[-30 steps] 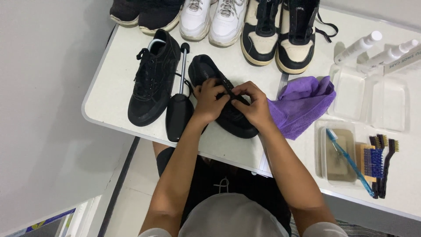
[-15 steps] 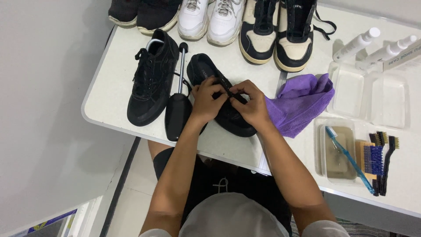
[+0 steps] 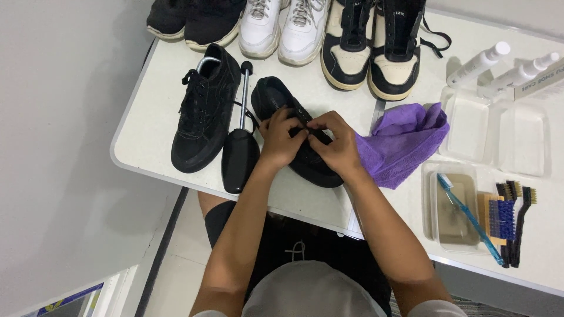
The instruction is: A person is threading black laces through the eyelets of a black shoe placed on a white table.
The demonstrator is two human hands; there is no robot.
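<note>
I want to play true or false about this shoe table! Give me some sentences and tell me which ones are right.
1. Both hands are on a black shoe. True: the left hand and the right hand meet on top of it.
2. The cloth beside the shoe is green. False: it is purple.
3. A black shoe tree lies between two black shoes. True: the other black shoe is on its far side.
4. The blue toothbrush is in the right hand. False: it lies across a clear tray at the table's edge.
5. The white sneakers sit at the back of the table. True.
</note>
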